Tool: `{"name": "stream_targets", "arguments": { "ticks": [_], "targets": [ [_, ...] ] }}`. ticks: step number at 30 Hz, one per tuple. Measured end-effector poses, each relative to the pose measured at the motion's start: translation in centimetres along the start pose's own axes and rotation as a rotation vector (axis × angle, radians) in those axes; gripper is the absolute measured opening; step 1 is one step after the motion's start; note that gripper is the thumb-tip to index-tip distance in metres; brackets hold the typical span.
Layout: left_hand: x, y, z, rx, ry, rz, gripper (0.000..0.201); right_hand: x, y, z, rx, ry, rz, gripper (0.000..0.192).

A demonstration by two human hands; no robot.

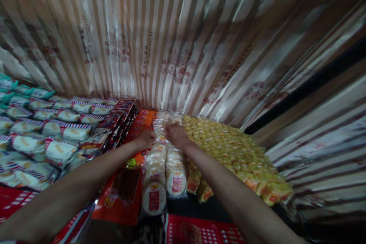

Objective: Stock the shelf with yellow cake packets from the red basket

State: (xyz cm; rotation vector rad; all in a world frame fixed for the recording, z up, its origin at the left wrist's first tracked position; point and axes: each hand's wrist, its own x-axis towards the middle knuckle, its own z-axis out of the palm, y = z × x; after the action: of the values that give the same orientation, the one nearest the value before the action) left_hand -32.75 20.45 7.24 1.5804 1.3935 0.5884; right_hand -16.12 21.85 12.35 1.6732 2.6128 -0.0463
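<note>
Both arms reach deep over the display. The left hand [146, 138] and right hand [176, 134] press on the far end of 2 rows of round cakes [164, 167], fingers curled onto the wrappers, apparently squaring them between orange packs [126, 194] and yellow snacks [228, 148].

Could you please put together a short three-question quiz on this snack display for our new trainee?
1. True or false: both hands rest on the rows of round white cakes.
2. Which lies just right of those rows? A) yellow snack packs B) red basket
3. What colour are the flat packs under the left hand?

Key: 1 true, the right hand too; 2 A; 3 orange.
</note>
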Motion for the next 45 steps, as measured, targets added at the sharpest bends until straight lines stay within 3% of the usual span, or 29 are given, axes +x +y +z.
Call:
{"name": "stream_targets", "arguments": {
  "ticks": [3,6,10,14,16,20,22,29,32,35,41,45],
  "targets": [
    [0.3,0.1,0.7,-0.082,0.076,0.002,0.016,-0.4,0.9,0.9,0.09,0.118,-0.129,0.022],
    [0.3,0.0,0.9,-0.117,0.106,0.018,0.014,-0.5,1.5,1.4,0.147,0.12,-0.247,0.022],
    [0.3,0.3,0.7,-0.063,0.17,-0.002,0.013,-0.6,1.1,1.2,0.054,0.065,-0.194,0.019],
    [-0.5,0.9,-0.6,0.099,0.224,-0.008,0.007,-0.9,0.0,0.6,-0.058,0.051,-0.117,0.022],
    [-1.2,1.0,-1.5,0.13,0.115,-0.042,0.013,-1.0,-0.4,0.4,-0.063,0.045,-0.082,0.023],
    [-2.6,0.5,-2.2,0.049,-0.296,-0.073,0.019,-1.2,-0.7,0.4,-0.045,0.023,-0.049,0.025],
    [-2.8,0.2,-1.7,0.105,-0.335,-0.03,0.017,-1.1,-0.6,0.6,-0.039,0.028,-0.036,0.024],
    [-1.8,0.3,0.7,0.207,0.071,0.092,0.01,-1.0,0.0,1.5,0.026,0.081,-0.067,0.021],
    [-1.9,0.5,1.0,0.198,0.123,0.127,0.014,-1.6,-0.1,1.3,0.109,0.175,-0.151,0.019],
    [-2.3,0.4,1.2,0.181,0.174,0.158,0.017,-2.4,-0.3,0.7,0.092,0.116,-0.213,0.016],
    [-2.3,-0.1,1.8,0.209,0.218,0.149,0.018,-2.6,-0.9,-0.3,0.09,-0.081,-0.09,0.019],
    [-2.5,0.2,1.5,0.282,0.211,0.147,0.018,-2.5,-1.8,-0.9,-0.013,-0.108,-0.021,0.02]
  ]
}}
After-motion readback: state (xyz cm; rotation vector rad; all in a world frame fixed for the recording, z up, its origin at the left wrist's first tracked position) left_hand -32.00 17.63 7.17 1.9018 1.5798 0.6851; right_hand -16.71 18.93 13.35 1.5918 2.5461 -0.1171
